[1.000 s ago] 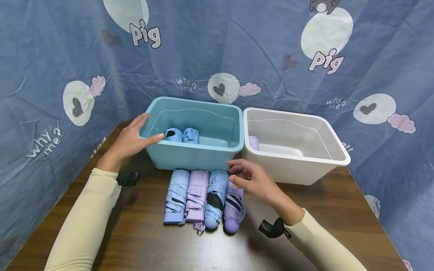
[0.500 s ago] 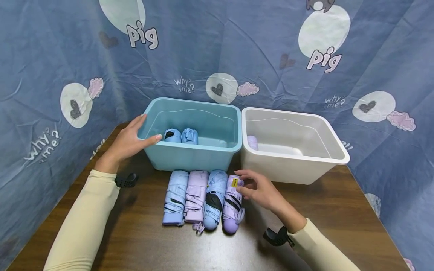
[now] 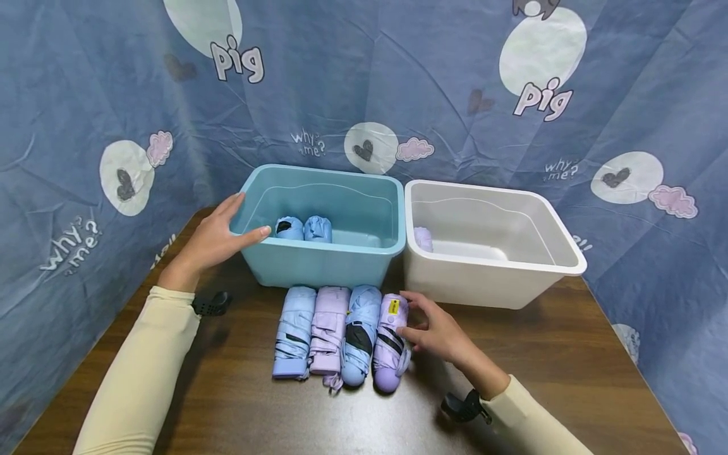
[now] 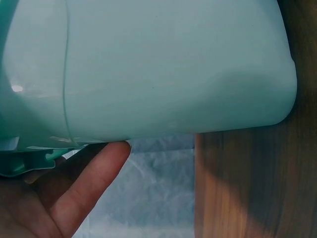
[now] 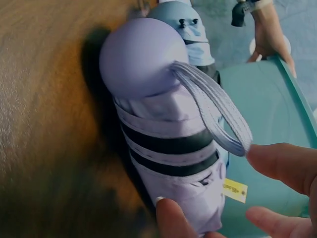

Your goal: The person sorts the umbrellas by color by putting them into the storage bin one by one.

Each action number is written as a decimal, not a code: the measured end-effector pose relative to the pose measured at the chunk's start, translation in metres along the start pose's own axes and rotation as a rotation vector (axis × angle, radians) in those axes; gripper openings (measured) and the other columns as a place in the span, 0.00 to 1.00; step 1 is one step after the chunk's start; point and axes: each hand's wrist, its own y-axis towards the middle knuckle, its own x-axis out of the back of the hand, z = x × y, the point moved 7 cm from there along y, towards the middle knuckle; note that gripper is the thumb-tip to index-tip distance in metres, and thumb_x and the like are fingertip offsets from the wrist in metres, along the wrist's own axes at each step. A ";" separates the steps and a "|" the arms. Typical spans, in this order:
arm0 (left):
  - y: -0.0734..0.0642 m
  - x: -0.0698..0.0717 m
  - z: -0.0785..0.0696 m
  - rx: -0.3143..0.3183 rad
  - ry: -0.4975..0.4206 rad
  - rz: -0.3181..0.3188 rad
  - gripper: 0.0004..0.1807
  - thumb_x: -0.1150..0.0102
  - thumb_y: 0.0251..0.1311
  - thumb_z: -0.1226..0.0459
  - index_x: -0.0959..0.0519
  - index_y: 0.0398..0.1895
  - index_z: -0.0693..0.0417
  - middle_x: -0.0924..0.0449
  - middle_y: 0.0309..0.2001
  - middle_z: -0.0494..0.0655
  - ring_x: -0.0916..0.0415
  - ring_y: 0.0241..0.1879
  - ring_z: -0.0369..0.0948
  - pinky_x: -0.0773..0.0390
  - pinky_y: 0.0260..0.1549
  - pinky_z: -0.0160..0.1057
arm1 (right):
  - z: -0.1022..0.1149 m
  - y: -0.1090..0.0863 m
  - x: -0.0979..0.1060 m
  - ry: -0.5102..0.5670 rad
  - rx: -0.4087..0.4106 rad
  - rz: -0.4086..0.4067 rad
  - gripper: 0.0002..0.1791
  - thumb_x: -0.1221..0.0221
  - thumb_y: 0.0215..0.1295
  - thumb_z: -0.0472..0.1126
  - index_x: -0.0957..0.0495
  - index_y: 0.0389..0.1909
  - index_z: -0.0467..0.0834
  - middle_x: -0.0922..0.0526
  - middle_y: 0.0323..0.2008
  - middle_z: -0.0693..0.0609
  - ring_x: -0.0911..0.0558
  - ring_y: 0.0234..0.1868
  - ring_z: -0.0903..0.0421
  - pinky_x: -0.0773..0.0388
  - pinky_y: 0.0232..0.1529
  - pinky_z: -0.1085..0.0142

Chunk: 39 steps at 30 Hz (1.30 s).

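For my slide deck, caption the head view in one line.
Left hand on the teal bin, right hand at the purple umbrella ending a row of four, white bin alongside.

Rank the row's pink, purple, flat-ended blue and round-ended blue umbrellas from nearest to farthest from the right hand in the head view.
1. Purple umbrella: row's right end, beside the right hand.
2. Round-ended blue umbrella: second from right.
3. Pink umbrella: third from right.
4. Flat-ended blue umbrella: row's left end.
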 end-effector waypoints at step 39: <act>0.000 0.000 0.001 0.002 0.005 0.000 0.58 0.42 0.55 0.36 0.63 0.78 0.48 0.66 0.77 0.53 0.58 0.72 0.63 0.48 0.59 0.71 | 0.000 0.018 -0.022 -0.332 0.036 -0.062 0.49 0.25 0.45 0.49 0.36 0.69 0.45 0.24 0.40 0.43 0.27 0.42 0.49 0.27 0.44 0.53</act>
